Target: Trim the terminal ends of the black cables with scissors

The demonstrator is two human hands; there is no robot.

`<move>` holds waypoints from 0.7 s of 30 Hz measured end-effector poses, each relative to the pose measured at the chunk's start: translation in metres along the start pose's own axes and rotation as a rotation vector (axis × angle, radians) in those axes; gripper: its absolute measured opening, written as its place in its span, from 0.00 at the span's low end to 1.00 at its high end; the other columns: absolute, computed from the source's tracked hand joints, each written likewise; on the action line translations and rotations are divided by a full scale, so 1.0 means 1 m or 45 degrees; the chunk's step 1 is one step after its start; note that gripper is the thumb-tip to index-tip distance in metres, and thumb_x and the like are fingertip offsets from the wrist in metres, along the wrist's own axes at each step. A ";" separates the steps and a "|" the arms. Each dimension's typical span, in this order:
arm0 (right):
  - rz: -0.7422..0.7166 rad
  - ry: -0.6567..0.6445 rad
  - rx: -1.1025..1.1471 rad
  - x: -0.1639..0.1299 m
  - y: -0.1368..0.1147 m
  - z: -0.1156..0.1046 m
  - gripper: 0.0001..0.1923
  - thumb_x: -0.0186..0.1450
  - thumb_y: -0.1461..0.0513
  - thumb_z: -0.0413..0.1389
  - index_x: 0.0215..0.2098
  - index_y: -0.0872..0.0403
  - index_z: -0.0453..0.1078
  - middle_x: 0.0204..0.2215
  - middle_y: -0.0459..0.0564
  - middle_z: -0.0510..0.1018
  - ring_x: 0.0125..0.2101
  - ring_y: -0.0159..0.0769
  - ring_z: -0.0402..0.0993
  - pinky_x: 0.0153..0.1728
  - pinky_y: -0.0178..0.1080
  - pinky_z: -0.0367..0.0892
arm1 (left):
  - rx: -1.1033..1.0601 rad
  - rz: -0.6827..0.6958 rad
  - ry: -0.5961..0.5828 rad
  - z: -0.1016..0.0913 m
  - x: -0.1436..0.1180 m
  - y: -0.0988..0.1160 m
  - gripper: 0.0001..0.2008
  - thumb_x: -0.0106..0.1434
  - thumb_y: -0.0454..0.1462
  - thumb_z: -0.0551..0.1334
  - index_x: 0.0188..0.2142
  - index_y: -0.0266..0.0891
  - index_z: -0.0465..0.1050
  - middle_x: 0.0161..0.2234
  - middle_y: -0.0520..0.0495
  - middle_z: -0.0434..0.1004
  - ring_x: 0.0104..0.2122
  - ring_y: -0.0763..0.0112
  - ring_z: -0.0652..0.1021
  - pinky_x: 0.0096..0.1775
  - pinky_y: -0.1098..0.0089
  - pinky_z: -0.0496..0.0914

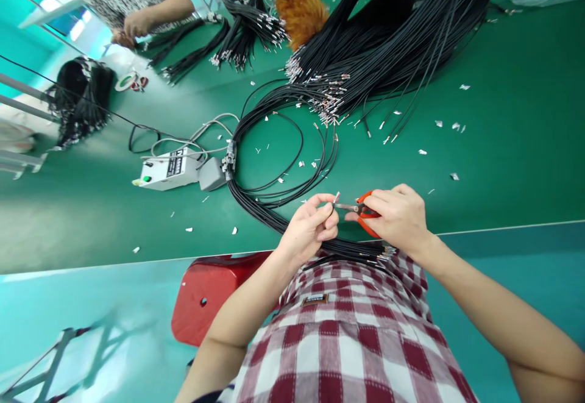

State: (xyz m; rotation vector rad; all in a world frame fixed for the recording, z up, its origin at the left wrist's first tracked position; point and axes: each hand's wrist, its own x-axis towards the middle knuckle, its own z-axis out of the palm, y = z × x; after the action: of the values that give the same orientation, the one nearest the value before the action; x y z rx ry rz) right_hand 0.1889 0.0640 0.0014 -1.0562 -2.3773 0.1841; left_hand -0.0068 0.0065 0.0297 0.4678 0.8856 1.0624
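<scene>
Fingers [325,206] of my left hand [308,227] pinch one black wire's terminal end [336,198]; my right hand [398,217] grips orange scissors [363,211] at it. Trimmed scraps [454,126] litter the tabletop [503,165]; big wire bundles [388,43] wait.

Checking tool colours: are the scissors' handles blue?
No, the scissors in the right hand have orange-red handles.

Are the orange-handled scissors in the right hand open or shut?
Cannot tell: the right hand covers the scissors handles, and the short blades look too small.
</scene>
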 end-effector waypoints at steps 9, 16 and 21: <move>0.864 0.197 1.080 0.001 0.023 -0.007 0.24 0.58 0.40 0.62 0.23 0.51 0.70 0.18 0.44 0.71 0.18 0.32 0.64 0.21 0.38 0.62 | 0.599 1.142 0.756 -0.066 0.076 0.128 0.09 0.65 0.34 0.65 0.40 0.41 0.65 0.29 0.58 0.74 0.34 0.76 0.72 0.36 0.72 0.61; 1.078 0.114 1.215 -0.013 0.031 -0.002 0.23 0.53 0.43 0.67 0.19 0.52 0.72 0.15 0.44 0.70 0.17 0.30 0.64 0.18 0.36 0.63 | 1.119 0.978 0.229 -0.030 0.031 0.023 0.07 0.59 0.35 0.70 0.34 0.40 0.74 0.33 0.48 0.72 0.37 0.66 0.71 0.38 0.67 0.63; 1.081 0.044 1.241 -0.006 0.028 0.005 0.24 0.53 0.43 0.67 0.20 0.53 0.72 0.14 0.43 0.69 0.16 0.29 0.63 0.18 0.35 0.59 | 2.028 0.428 -0.582 -0.002 0.007 -0.042 0.07 0.69 0.33 0.55 0.35 0.38 0.71 0.37 0.42 0.73 0.39 0.61 0.71 0.42 0.62 0.66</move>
State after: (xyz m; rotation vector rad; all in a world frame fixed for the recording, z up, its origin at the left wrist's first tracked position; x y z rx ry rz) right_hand 0.2081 0.0794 -0.0141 -1.3846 -1.3114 1.4117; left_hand 0.0157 -0.0057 -0.0044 2.1344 1.1067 0.2699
